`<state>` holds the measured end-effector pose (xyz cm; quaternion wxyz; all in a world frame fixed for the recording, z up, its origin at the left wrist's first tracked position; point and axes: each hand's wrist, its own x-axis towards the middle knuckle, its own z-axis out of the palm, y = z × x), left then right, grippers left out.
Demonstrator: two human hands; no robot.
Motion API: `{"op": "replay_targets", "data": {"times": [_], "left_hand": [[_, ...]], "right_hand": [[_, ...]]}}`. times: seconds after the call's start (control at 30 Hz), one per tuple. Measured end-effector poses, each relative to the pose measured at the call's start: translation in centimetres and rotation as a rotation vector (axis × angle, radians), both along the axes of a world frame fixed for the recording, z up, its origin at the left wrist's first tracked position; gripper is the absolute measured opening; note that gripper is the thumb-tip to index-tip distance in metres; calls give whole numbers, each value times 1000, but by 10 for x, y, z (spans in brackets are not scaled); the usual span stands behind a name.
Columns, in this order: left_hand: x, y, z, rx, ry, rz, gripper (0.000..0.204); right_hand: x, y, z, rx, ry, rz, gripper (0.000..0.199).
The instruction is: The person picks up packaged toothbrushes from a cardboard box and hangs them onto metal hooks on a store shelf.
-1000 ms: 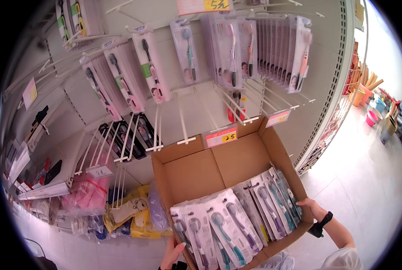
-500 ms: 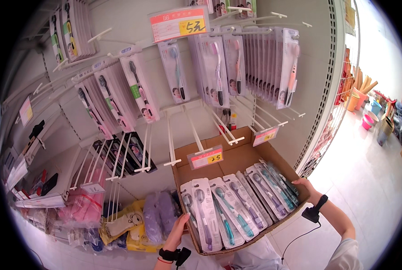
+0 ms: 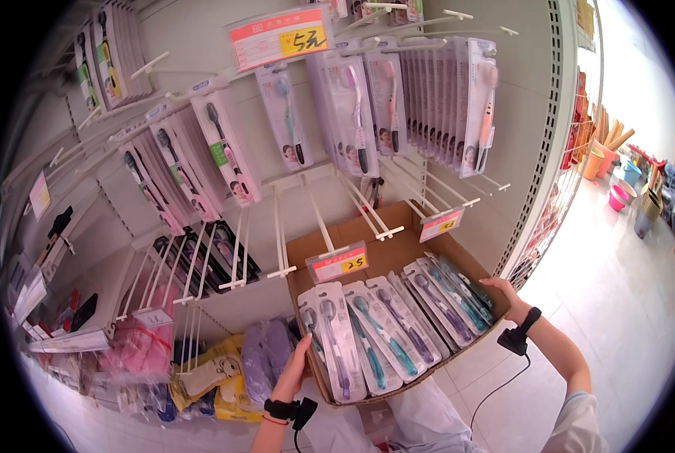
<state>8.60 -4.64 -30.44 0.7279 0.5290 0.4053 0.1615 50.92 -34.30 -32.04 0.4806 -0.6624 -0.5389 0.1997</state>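
Observation:
Between my hands is an open cardboard box [image 3: 383, 260], tilted toward me, with several packaged toothbrushes [image 3: 386, 332] in it, their handles purple and teal. My left hand [image 3: 293, 370] grips the box's near left side, thumb up along the wall. My right hand [image 3: 503, 297] holds its right side near the far corner, with some fingers hidden behind the cardboard. The far part of the box lies under the lower display hooks [image 3: 386, 232] and a red-and-yellow price tag [image 3: 339, 262].
Hanging packaged toothbrushes [image 3: 352, 113] fill hooks above the box. Bare white hooks [image 3: 281, 234] jut out left of it. Purple slippers [image 3: 258, 362] and yellow bagged goods [image 3: 216, 377] lie low on the left. A perforated shelf upright [image 3: 541, 174] stands at right, beside the tiled floor [image 3: 602, 302].
The box and both my hands have shifted slightly up and left in the view. The hanging display has also shifted slightly up and left. My grip on the box stays the same.

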Motion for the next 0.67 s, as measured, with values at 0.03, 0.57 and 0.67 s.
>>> {"op": "replay_targets", "data": {"times": [0.03, 0.57, 0.67], "left_hand": [[1, 4, -7, -19, 16, -2, 63], [15, 17, 3, -59, -143, 26, 78], [19, 13, 10, -191, -217, 37, 65]], "right_hand": [[4, 3, -4, -27, 108, -35, 82], [-38, 48, 56, -196, 829, -231, 64], [-18, 38, 35, -202, 717, -145, 72]]}}
